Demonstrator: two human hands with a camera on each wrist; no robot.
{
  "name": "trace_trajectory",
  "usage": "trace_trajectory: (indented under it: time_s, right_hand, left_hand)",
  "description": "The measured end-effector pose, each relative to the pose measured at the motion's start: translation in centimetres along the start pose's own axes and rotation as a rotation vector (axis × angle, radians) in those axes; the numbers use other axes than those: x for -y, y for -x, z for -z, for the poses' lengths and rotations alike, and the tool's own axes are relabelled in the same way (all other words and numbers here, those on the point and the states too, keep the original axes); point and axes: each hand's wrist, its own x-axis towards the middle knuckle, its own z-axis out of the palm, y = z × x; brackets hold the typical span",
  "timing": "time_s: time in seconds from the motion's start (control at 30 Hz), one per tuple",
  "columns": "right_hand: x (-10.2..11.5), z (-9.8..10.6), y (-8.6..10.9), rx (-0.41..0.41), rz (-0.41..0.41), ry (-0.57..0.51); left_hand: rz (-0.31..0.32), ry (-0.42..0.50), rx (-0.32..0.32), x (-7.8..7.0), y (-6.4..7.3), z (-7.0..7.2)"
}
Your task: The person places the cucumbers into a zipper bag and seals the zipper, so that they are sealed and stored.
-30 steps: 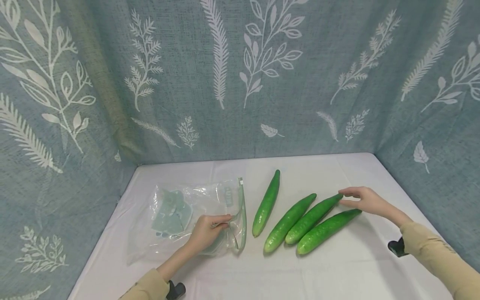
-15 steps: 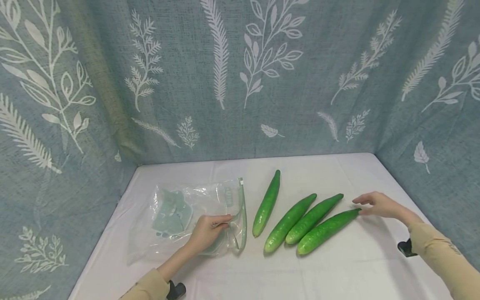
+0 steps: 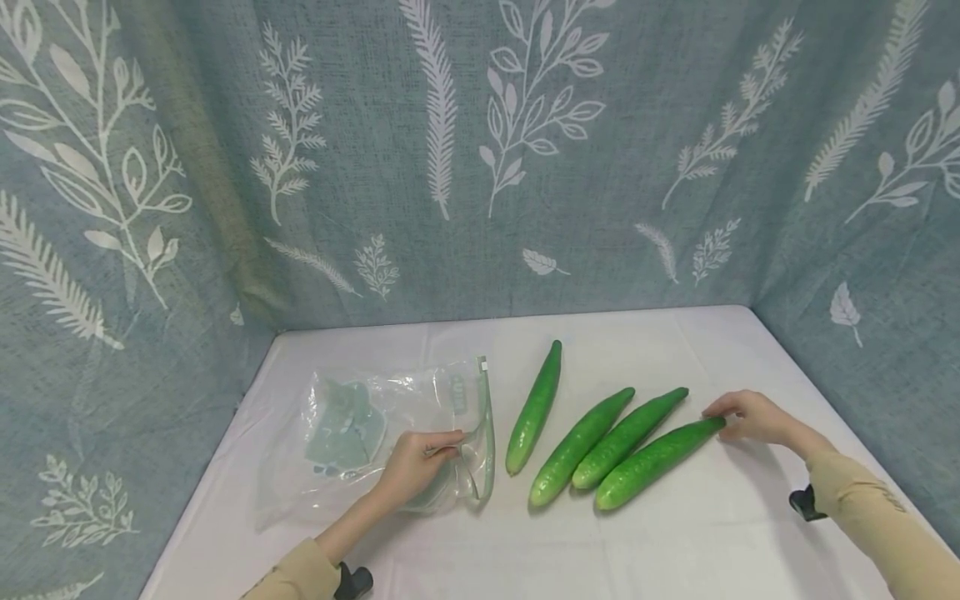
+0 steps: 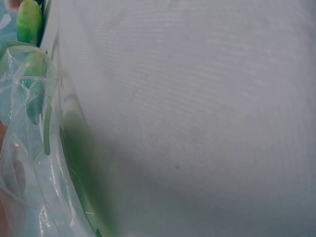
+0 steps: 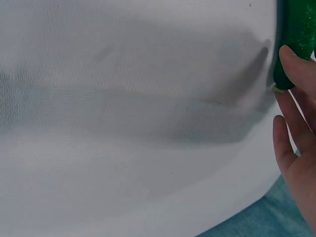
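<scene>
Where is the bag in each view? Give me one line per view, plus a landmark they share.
Head: the bag lies left of the cucumbers, pinched by the left hand.
Left wrist: the bag runs down the left edge.
Right wrist: not in it.
Shared landmark: the white cloth, in all three.

You face a blue-green curtain point(image 3: 375, 167), printed with white leafy sprigs point(image 3: 285, 125), that runs behind the surface point(image 3: 585, 567) and along both of its sides. An olive-tinted fold point(image 3: 213, 167) hangs toward your left rear corner, and a single printed leaf point(image 3: 542, 262) sits low near the middle. The white surface shows you faint creases and a rounded far right corner.
</scene>
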Motion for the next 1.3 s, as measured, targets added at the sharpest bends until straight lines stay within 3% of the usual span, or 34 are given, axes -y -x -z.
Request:
trace_trajectory:
  time_s: [0.43, 0.8, 1.3]
  right_hand:
    - [-0.3, -1.0, -0.1, -0.078, -0.027, 0.024]
    - [-0.7, -0.1, 0.4, 0.009, -0.043, 0.035]
    - [-1.4, 1.5, 1.4, 0.118, -0.044, -0.205]
  left_hand:
    - [0.002, 0.004, 0.006, -0.1, 0.0, 0.0]
    - [0.01, -0.001, 0.002, -0.1, 0.1, 0.0]
    - [0.002, -0.01, -0.006, 0.0, 0.1, 0.0]
